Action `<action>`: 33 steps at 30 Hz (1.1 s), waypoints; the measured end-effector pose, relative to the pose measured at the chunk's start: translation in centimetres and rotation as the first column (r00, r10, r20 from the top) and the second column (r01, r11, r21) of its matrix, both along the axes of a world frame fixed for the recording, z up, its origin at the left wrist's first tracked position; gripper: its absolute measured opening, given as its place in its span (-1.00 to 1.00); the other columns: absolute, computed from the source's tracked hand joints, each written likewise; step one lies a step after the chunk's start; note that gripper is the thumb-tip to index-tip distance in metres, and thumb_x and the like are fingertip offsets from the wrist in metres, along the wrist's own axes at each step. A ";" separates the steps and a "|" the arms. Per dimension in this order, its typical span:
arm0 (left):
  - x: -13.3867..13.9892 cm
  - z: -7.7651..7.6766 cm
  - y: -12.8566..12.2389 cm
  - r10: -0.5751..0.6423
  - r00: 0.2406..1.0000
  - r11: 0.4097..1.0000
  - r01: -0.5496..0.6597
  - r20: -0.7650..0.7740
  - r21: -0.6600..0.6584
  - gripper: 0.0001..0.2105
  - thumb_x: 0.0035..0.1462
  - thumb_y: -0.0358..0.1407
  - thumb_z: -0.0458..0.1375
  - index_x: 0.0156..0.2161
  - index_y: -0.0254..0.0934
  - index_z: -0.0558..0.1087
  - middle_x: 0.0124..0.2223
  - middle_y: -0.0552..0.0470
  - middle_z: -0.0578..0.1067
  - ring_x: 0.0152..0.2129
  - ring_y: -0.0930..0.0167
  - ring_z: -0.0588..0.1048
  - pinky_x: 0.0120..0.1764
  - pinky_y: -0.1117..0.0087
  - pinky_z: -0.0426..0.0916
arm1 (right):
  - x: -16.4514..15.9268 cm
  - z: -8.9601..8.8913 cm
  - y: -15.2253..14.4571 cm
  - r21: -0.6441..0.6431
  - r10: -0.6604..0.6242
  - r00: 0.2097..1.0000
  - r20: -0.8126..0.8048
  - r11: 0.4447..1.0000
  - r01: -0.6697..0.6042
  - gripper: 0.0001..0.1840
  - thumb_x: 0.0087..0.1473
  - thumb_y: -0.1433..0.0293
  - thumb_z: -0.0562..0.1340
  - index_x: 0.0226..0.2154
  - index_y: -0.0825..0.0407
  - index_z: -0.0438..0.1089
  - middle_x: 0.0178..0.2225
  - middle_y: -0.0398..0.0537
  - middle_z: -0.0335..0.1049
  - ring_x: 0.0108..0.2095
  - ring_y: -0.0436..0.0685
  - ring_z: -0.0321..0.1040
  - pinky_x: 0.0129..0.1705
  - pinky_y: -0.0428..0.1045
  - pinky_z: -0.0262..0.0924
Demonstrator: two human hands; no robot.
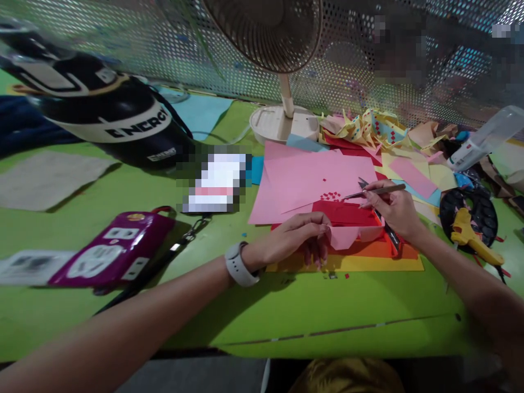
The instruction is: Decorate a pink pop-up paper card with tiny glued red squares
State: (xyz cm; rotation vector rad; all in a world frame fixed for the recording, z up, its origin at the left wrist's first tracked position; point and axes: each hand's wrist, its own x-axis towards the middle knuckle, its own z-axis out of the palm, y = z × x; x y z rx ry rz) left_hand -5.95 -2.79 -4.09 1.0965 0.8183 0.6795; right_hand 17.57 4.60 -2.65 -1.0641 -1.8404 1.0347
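My left hand [297, 234], with a watch on the wrist, pinches the left end of a folded pink paper strip [347, 238] above the stacked paper. In my right hand [395, 210] is a pair of tweezers [385, 190], its tips pointing left at small red paper squares [329, 196]. Those squares lie in a loose cluster on pink sheets [303, 172]. Whether the tips grip a square is too small to tell. A red sheet [344, 213] lies below the cluster. Scissors [391, 234] rest under my right hand, partly hidden by it.
Left of the paper lie a phone [219, 183] and a purple pouch [118, 248], with a large black bottle [118, 120] behind. A fan [284, 117] stands at the back. Paper scraps [376, 128], a clear bottle [485, 139] and a yellow glue gun [470, 234] are at right.
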 end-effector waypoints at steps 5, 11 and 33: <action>0.0 0.1 0.0 -0.004 1.000 1.000 0.004 -0.006 -0.016 -0.85 0.21 -0.23 0.06 -0.35 -0.26 0.31 -0.52 -0.01 0.56 -0.61 0.38 0.54 -0.51 0.41 0.41 | 0.0 0.0 -0.2 0.070 0.042 0.998 0.044 0.997 -0.045 -0.74 0.16 0.19 0.25 -0.24 0.05 0.39 -0.33 -0.06 0.52 -0.43 0.08 0.56 -0.40 -0.04 0.43; 0.0 0.1 0.1 -0.010 1.000 1.000 0.010 -0.007 -0.010 -0.85 0.22 -0.23 0.05 -0.34 -0.25 0.31 -0.52 -0.02 0.56 -0.61 0.39 0.53 -0.52 0.42 0.39 | 0.0 -0.1 -0.2 0.083 0.057 0.997 0.044 0.995 -0.061 -0.73 0.14 0.17 0.25 -0.24 0.04 0.41 -0.26 -0.04 0.51 -0.46 0.06 0.55 -0.44 -0.03 0.44; 0.0 0.0 0.2 0.014 0.999 1.000 -0.014 0.034 -0.009 -0.84 0.22 -0.25 0.08 -0.37 -0.27 0.31 -0.50 -0.03 0.57 -0.61 0.40 0.55 -0.53 0.45 0.39 | -0.2 1.0 -1.0 0.124 -0.025 0.999 0.029 0.992 0.021 -0.74 0.14 0.16 0.24 -0.27 0.02 0.40 -0.37 -0.07 0.54 -0.49 0.06 0.54 -0.48 -0.04 0.44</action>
